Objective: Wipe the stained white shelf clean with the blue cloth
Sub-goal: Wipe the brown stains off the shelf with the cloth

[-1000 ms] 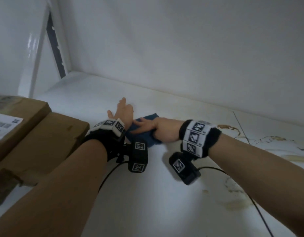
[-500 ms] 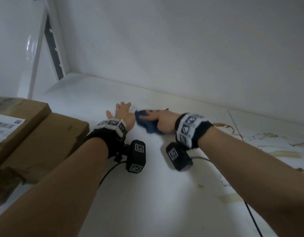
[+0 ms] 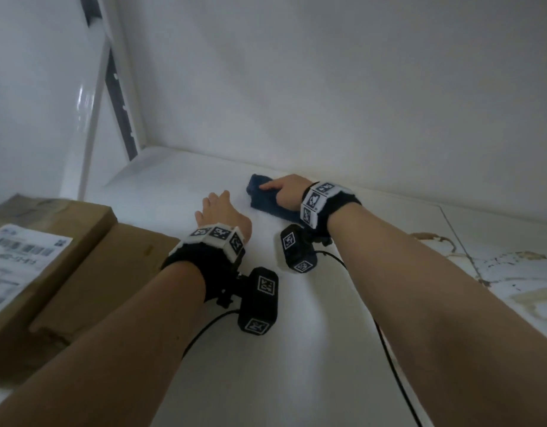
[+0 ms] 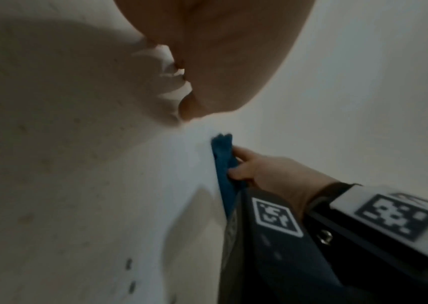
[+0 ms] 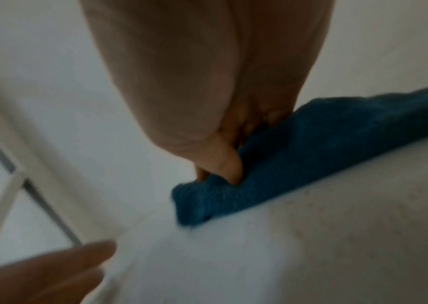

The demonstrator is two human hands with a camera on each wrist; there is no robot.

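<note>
- Two brown cardboard boxes (image 3: 50, 257) sit at the near left, one bearing a white printed label (image 3: 16, 266).
- Several brown dried stains (image 3: 481, 266) mark the one white shelf (image 3: 312, 349) at the right.
- The left hand (image 3: 222, 215) lies flat on the shelf, fingers straight and slightly spread.
- Farther back, the right hand (image 3: 286, 192) presses one folded blue cloth (image 3: 266, 198) down near the back wall (image 3: 327, 87), fingers bent onto it.

White shelf (image 3: 312, 349), brown stains (image 3: 435, 238), blue cloth (image 3: 266, 198), cardboard boxes (image 3: 90, 260)
</note>
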